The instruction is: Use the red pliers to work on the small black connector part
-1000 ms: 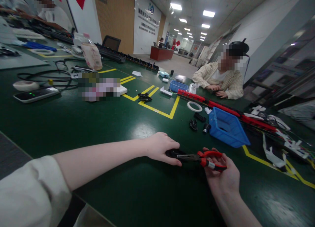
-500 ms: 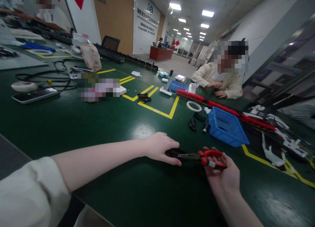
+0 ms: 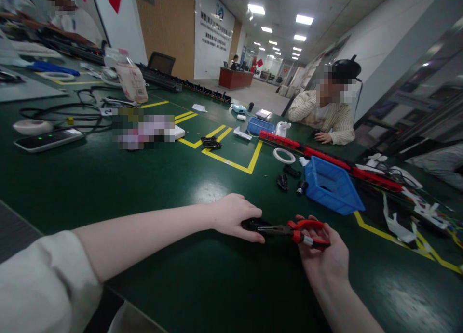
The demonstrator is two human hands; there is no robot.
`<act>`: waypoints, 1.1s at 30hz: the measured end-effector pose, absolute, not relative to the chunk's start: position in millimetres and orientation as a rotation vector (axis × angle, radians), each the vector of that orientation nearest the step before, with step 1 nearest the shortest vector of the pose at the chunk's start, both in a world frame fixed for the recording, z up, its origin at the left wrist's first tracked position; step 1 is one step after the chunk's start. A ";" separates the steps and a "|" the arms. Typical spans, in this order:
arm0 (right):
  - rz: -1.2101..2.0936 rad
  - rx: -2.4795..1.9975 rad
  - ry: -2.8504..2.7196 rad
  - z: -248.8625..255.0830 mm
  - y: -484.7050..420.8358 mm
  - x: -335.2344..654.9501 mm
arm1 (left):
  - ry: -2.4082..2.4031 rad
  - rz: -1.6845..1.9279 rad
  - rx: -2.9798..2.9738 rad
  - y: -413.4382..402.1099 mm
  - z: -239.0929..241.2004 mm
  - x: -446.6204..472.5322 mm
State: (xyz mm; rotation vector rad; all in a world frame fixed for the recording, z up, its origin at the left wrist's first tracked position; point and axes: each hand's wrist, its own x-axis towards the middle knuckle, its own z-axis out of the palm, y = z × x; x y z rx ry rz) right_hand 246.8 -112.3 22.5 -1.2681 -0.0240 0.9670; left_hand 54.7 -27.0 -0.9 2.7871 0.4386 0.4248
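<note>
Hands hold position; no visible shift at the pliers over the last second.
Left hand pins a black part on the table; right hand, palm up, grips the pliers, nose at the part, bite unclear. Reads as steadying, no visible progress. Opposite, a co-worker's sleeve has lifted.
</note>
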 end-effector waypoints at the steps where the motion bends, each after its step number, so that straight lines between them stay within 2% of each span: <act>1: 0.967 -1.270 -0.026 22.8 -112.1 246.2 | 0.438 0.425 2.789 -26.7 -1.0 54.8; 33: 0.994 -1.275 -0.046 21.4 -111.4 248.7 | 0.443 0.408 2.818 -27.3 -0.4 55.6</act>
